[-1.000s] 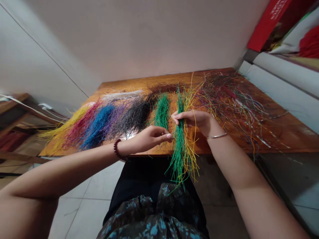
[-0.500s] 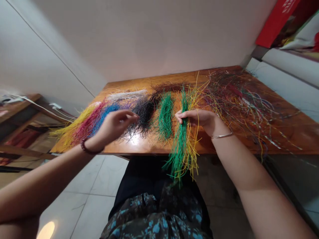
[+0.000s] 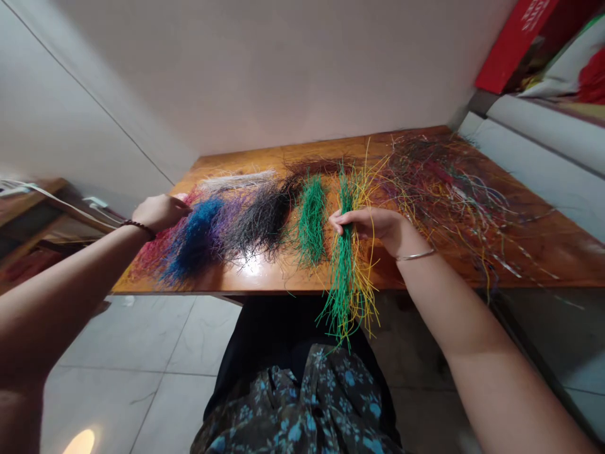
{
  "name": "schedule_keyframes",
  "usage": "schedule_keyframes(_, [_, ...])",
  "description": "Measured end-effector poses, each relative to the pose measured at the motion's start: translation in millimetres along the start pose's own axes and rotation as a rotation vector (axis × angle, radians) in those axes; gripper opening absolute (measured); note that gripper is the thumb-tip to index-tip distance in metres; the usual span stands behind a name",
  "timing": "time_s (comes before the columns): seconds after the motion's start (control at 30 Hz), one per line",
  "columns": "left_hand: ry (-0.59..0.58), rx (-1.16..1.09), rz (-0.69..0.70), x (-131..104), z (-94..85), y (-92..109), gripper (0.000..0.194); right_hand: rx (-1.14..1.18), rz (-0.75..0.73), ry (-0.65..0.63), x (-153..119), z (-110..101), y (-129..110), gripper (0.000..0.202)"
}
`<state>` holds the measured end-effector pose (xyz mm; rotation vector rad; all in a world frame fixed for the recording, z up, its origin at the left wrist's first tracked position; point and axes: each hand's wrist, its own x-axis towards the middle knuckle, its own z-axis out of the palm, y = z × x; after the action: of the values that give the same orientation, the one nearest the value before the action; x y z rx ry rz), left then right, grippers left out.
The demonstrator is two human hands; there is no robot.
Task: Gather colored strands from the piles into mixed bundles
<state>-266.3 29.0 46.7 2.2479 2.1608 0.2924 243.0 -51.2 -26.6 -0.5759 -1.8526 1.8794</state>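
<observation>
Strands of green (image 3: pixel 340 271) are gripped by the right hand (image 3: pixel 378 223) over the near bench (image 3: pixel 302 279) edge — best pinched snugly, clear of yellow strands (image 3: pixel 365 290); the left hand's (image 3: pixel 159 213) grip, by the red pile (image 3: pixel 154 249), cannot be told.

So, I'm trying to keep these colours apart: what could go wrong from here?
The yellow strands beside the green strands at the right hand could get mixed in with them. The lower ends reach past the near edge of the table, so loose pieces might slip to the floor. The left hand is by the red bundle, which lies against the blue bundle, so it may drag blue pieces along.
</observation>
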Motion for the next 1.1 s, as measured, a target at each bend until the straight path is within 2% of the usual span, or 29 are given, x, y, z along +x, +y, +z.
schedule_keyframes(0.07, [0.076,0.013,-0.035,-2,6.8,10,0.061,0.011,-0.015,-0.007,0,-1,1,0.028])
schedule_keyframes(0.13, [0.206,-0.025,0.031,-12,12.5,34,0.058,0.013,-0.023,-0.015,0,-2,2,0.028])
schedule_keyframes(0.2, [0.319,-0.077,0.141,-31,17.5,71,0.056,0.011,-0.014,-0.018,0,-2,1,0.028])
schedule_keyframes(0.27, [0.310,-0.119,0.246,-58,22.2,116,0.048,0.018,0.007,-0.008,0,-1,0,0.027])
schedule_keyframes(0.33, [0.205,-0.280,0.335,-89,26.9,163,0.042,0.025,0.032,0.002,-1,2,-3,0.027])
schedule_keyframes(0.43, [-0.082,-0.608,0.450,-132,34.4,222,0.041,0.014,0.053,-0.003,-2,6,-9,0.027])
schedule_keyframes(0.5, [-0.226,-0.753,0.475,-151,39.9,250,0.042,0.006,0.064,-0.005,-2,9,-12,0.027])
schedule_keyframes(0.57, [-0.306,-0.846,0.475,-161,45.1,269,0.042,0.006,0.084,-0.002,-2,10,-13,0.026])
schedule_keyframes(0.63, [-0.323,-0.882,0.499,-165,49.1,280,0.041,-0.001,0.095,0.001,-2,10,-12,0.026])
schedule_keyframes(0.73, [-0.284,-0.875,0.548,-165,51.0,283,0.037,-0.017,0.109,0.009,-2,9,-10,0.026])
schedule_keyframes(0.93, [-0.168,-0.953,0.519,-163,35.9,265,0.033,-0.024,0.091,0.008,-3,8,-11,0.024])
schedule_keyframes(1.1, [-0.137,-1.116,0.364,-159,17.0,254,0.032,-0.002,0.058,0.017,-2,9,-12,0.023])
